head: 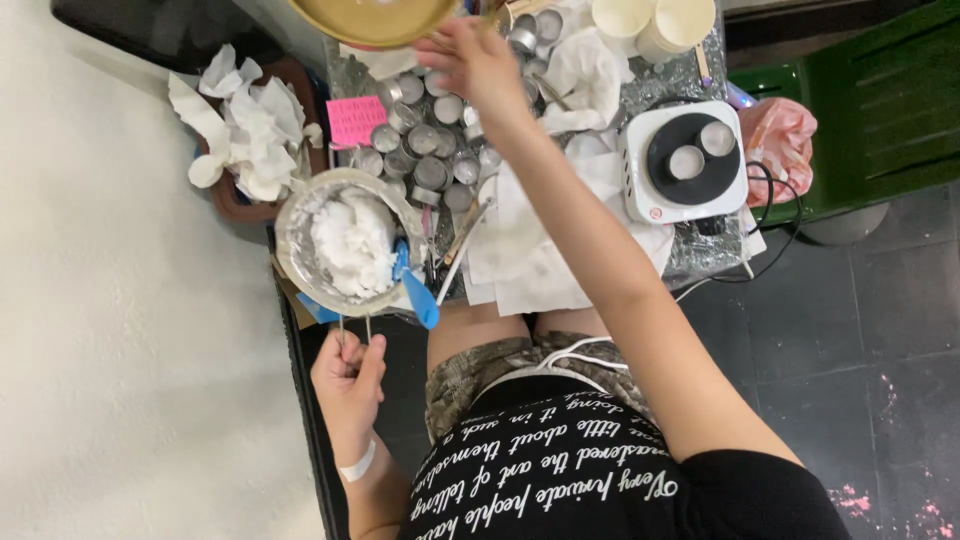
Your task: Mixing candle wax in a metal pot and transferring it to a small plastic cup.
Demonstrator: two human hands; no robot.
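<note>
Fingers of the left hand (347, 378) are closed on a thin wire handle (354, 330) at the near left corner of the counter (690, 262); the handle runs up to a foil-lined sieve bowl (295, 262) heaped with white flaky wax (352, 240). A blue spatula (415, 295) leans against the bowl's right rim, and just beside it wooden sticks (462, 235) lie on white paper sheets (540, 260) spread along the near edge. Further in, a cluster of small empty metal cups (425, 150) fills the counter's middle, with a pink note (356, 120) at their left. By the right edge sits a white hot plate (683, 162) carrying two small filled cups. At the far edge the right hand (470, 60) reaches past the cups beside a brass-coloured pan (370, 20); whether its fingers are together or apart cannot be told.
</note>
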